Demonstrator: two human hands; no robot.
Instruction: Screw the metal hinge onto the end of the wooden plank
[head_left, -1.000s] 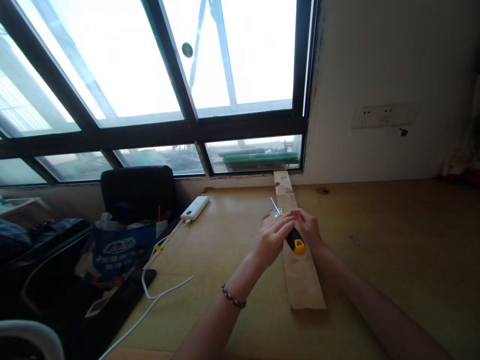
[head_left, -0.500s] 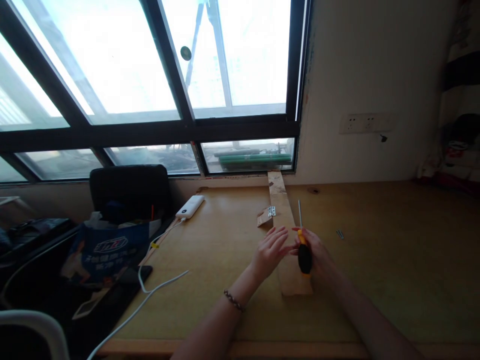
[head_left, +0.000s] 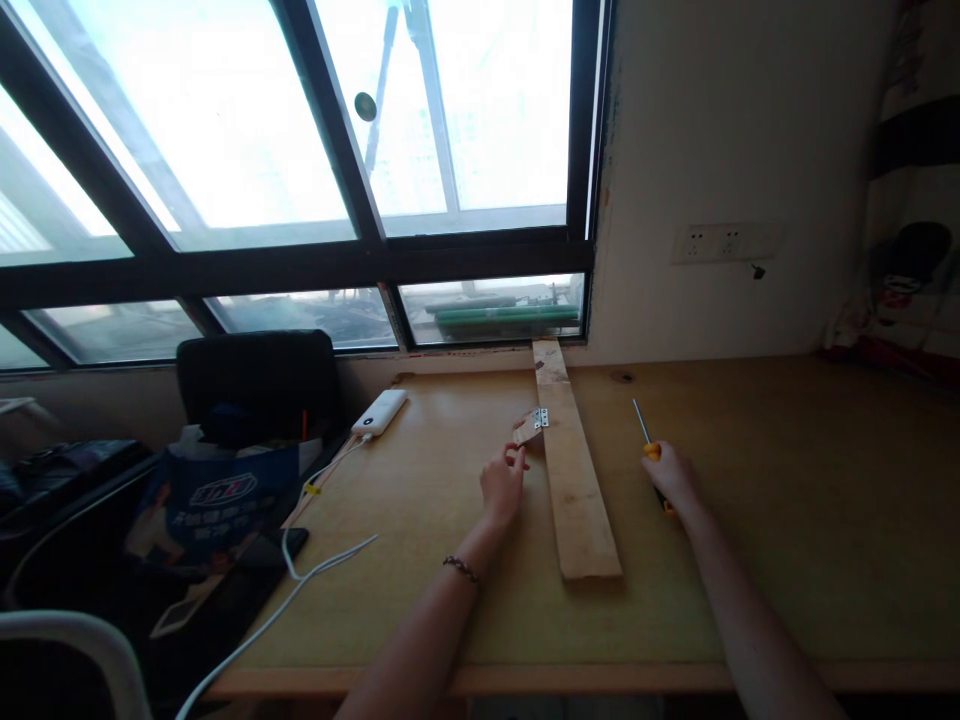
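Note:
A long wooden plank (head_left: 577, 500) lies on the table, stretching away from me toward the window. A small metal hinge (head_left: 541, 417) sits at the plank's left edge, joining it to a small wood block (head_left: 527, 430). My left hand (head_left: 502, 485) is at the near end of that block, thumb and fingers apart; whether the fingertips touch it I cannot tell. To the right of the plank, my right hand (head_left: 675, 478) is wrapped round a screwdriver (head_left: 641, 420) with a yellow and black handle, its shaft pointing away and up-left.
A white power bank (head_left: 380, 412) with a white cable (head_left: 330, 567) lies on the table's left side. Beyond the left edge stand a black chair (head_left: 255, 380) and a blue bag (head_left: 217, 510). A window and a wall socket (head_left: 727, 243) are behind the table.
My hands have moved apart. The left went from over the plank to the small block; the right carried the screwdriver rightward, where it now covers the spot where small screws lay.

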